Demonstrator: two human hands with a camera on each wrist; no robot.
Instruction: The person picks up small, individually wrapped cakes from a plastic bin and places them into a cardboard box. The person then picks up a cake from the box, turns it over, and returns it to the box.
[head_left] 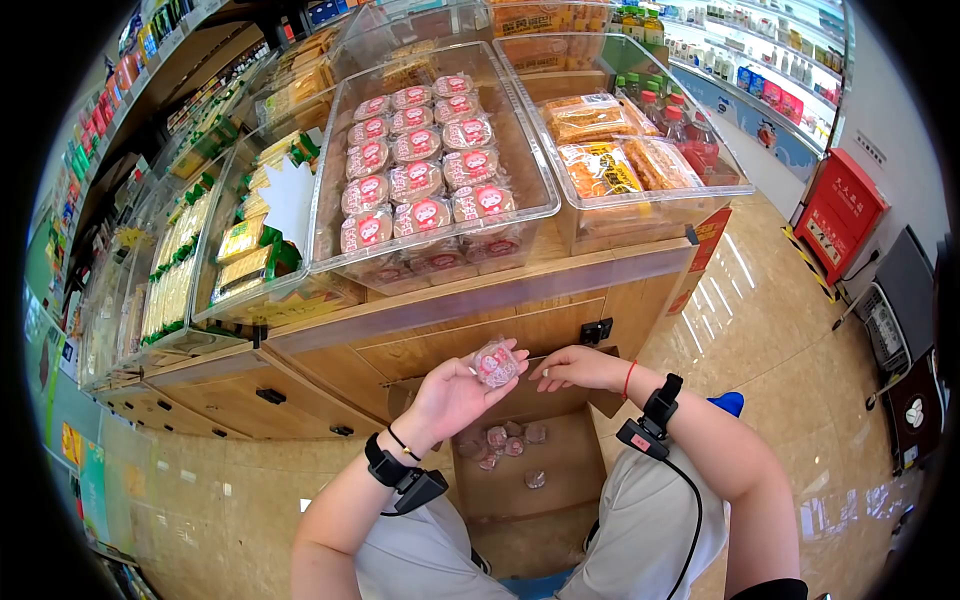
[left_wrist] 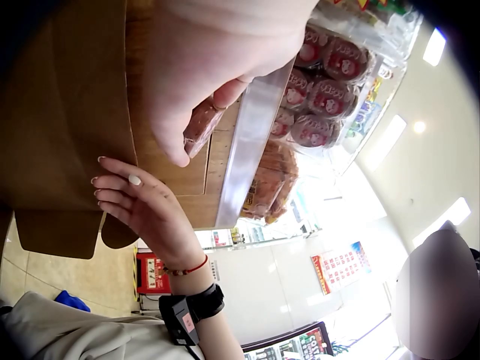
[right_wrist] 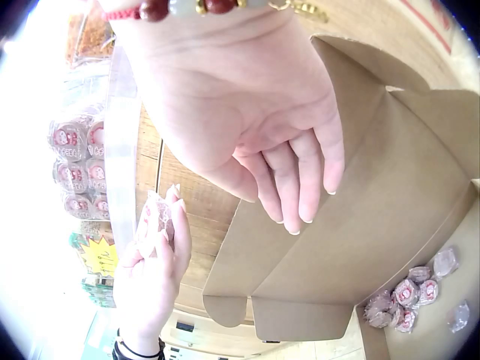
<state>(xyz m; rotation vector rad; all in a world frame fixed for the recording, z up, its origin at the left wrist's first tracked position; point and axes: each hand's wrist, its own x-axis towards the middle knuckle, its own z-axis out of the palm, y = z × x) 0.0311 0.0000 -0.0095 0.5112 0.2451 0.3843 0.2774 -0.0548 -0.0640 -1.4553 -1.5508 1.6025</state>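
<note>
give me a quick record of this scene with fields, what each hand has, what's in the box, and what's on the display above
left hand: holds one round wrapped snack in its fingers, raised above the box
right hand: holds nothing, fingers relaxed, beside the snack
cardboard box: open, on the floor below the hands, a few loose wrapped snacks at the bottom
clear bin: on the wooden counter, rows of the same pink-labelled snacks
neighbouring bin: orange snack packets

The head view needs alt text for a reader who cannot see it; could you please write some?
A person's left hand holds a wrapped snack above an open cardboard box, the empty right hand alongside. Clear bins of packaged snacks sit above.
</note>
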